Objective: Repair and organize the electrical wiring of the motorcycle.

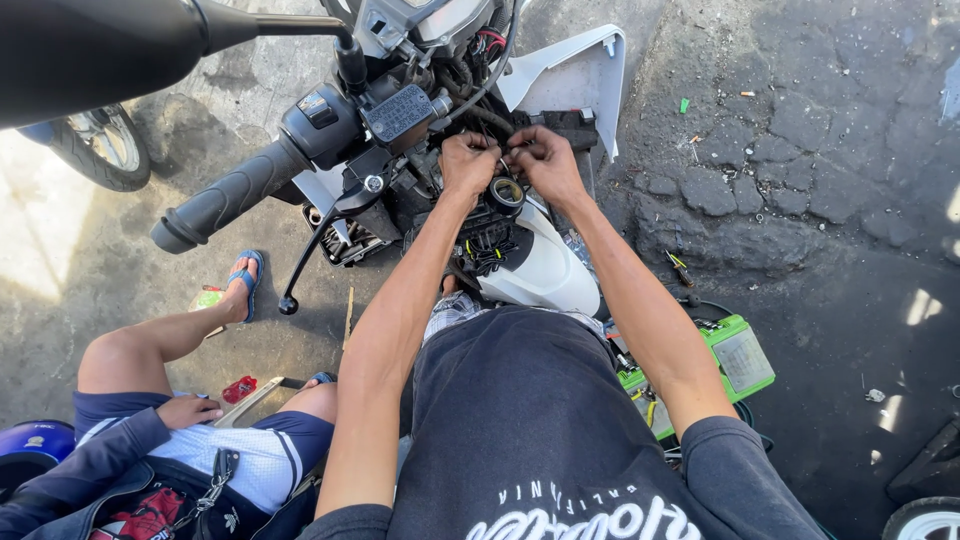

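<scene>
Both my hands reach into the opened front of a motorcycle, where black wires and cables are bundled behind the handlebar. My left hand is closed on a wire strand in the bundle. My right hand pinches the same wiring from the other side, its fingertips almost touching the left hand's. Just below the hands sits a round ring-shaped part on a black connector block. A white body panel lies under my forearms.
The black handlebar grip and brake lever stick out at the left. Another person sits at the lower left, a blue sandal on the foot. A green box lies by my right elbow. The ground is cracked dark asphalt.
</scene>
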